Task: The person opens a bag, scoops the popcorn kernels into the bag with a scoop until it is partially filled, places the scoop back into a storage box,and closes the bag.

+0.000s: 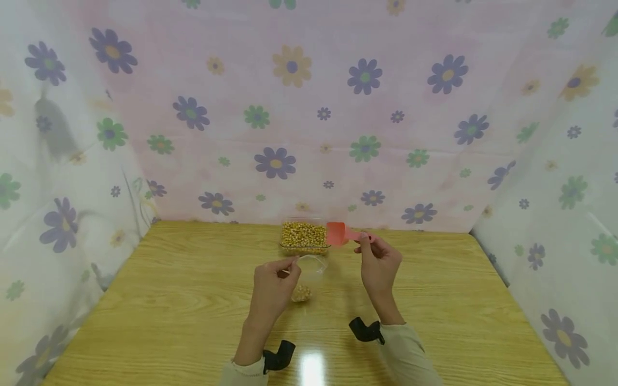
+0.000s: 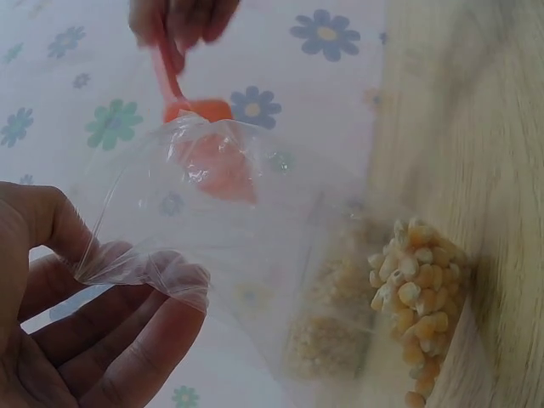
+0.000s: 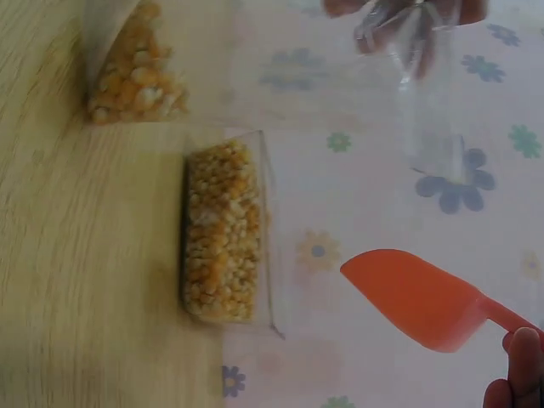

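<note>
My left hand (image 1: 275, 289) pinches the rim of a clear plastic bag (image 2: 255, 212) between thumb and fingers. Corn kernels (image 2: 421, 289) fill the bag's lower corner, down by the table. In my right hand (image 1: 380, 262) is the handle of a red scoop (image 1: 336, 234). The scoop's bowl points left, beside the right end of a clear rectangular container (image 1: 305, 250) full of corn kernels. No kernels show in the bowl in the right wrist view. Seen from the left wrist, the scoop lies behind the bag's clear film.
The wood-grain table (image 1: 183, 300) runs back to a flowered cloth (image 1: 314, 128) hanging behind and at both sides. The container stands close to the table's back edge. A black wrist mount (image 1: 279, 355) sits on the left sleeve, another on the right.
</note>
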{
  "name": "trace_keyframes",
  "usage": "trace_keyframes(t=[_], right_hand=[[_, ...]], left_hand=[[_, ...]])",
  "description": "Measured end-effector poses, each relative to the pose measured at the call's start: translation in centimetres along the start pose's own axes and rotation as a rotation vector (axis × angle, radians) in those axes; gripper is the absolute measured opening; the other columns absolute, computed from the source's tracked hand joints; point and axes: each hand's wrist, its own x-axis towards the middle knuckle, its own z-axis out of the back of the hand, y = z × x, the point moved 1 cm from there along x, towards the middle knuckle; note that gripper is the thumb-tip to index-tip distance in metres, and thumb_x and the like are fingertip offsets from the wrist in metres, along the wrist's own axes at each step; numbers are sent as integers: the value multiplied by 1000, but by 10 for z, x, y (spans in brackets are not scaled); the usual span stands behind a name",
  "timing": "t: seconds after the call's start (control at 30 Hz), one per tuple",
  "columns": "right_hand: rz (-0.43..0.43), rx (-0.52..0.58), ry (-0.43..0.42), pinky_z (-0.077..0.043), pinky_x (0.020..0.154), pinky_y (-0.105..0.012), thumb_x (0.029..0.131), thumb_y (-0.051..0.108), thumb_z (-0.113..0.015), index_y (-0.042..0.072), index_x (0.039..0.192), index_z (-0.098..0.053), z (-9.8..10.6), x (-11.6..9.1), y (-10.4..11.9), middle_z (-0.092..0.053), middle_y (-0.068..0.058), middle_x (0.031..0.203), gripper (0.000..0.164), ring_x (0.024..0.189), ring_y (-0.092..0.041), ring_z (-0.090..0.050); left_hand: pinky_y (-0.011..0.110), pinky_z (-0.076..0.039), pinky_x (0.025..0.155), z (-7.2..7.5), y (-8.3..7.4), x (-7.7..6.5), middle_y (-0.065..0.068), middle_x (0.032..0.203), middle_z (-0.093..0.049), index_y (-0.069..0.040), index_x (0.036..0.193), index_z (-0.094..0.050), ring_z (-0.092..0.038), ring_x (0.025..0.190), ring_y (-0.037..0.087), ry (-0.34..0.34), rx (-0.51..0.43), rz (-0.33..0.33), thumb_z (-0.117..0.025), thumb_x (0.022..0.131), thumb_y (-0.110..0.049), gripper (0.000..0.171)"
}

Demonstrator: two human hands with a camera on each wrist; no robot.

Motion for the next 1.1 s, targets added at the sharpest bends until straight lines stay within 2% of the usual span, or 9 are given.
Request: trace_keyframes(t=[0.07, 0.17, 0.23, 0.3, 0.47, 0.53, 0.7, 0.9, 1.1], right_hand=[[-24, -17, 36, -48, 53, -16, 98, -4, -63, -19, 89, -70, -10, 5, -8, -71, -35, 87, 19, 61, -4, -66], [-38, -50, 84, -52, 59, -16, 98, -2, -64, -19, 90, -71, -24, 13, -26, -71, -35, 89, 19, 62, -20, -69], [-47, -81, 101, -52, 58, -16, 98, 0, -65, -16, 92, -73, -31, 18, -41, -73, -32, 88, 18, 63, -30, -69], [-59, -108, 112, -52, 56, -17, 97, 2, -66, -14, 90, -74, -35, 21, -52, -74, -29, 87, 19, 62, -33, -69], [-136, -145, 143, -44, 44, -21, 97, 3, -66, -9, 80, -72, -39, 20, -69, -74, -28, 82, 23, 53, -10, -64], [-196, -131, 138, -42, 42, -21, 98, 4, -64, -10, 80, -73, -41, 20, -76, -73, -29, 82, 24, 51, -8, -63], [-416, -46, 66, -55, 54, -28, 100, 7, -63, -13, 95, -75, -40, 20, -90, -74, -27, 86, 24, 54, -11, -65], [-651, 58, 13, -61, 72, -30, 102, 13, -61, -14, 122, -67, -33, 20, -98, -77, -13, 86, 34, 62, -6, -68], [-811, 127, -25, -60, 76, -28, 103, 17, -61, -11, 125, -66, -31, 17, -101, -73, 2, 73, 36, 65, -5, -69]], left_hand=[[19, -37, 40, -1, 1, 0, 11, 92, -78, 1, 109, -79, -62, 54, 13, 8, -8, 7, -63, 93, -3, 22], [19, -39, 40, 0, 2, 1, 12, 91, -78, 1, 108, -79, -62, 55, 11, 7, -18, 3, -63, 93, -3, 22], [20, -41, 42, 1, 3, 1, 13, 92, -78, 2, 108, -79, -63, 57, 11, 4, -25, -4, -63, 93, -2, 22], [21, -45, 44, 1, 3, 1, 11, 93, -78, 2, 108, -79, -64, 60, 11, -3, -22, -8, -63, 93, -2, 22], [23, -52, 51, 1, 6, 0, 7, 96, -79, -1, 106, -80, -65, 63, 11, -15, -23, 4, -64, 93, -3, 21], [23, -53, 53, 1, 8, 0, 6, 96, -79, -3, 105, -81, -64, 63, 11, -15, -28, 0, -64, 93, -3, 21], [24, -53, 53, -1, 8, 1, 7, 93, -79, -5, 103, -82, -64, 64, 10, -18, -24, -26, -63, 93, -2, 21], [23, -54, 56, -1, 7, 1, 9, 88, -78, -2, 105, -81, -65, 65, 11, -18, -11, -38, -63, 93, -1, 21], [23, -56, 60, -1, 5, 2, 9, 81, -76, -1, 107, -80, -67, 65, 12, -5, -10, -44, -64, 94, -2, 21]])
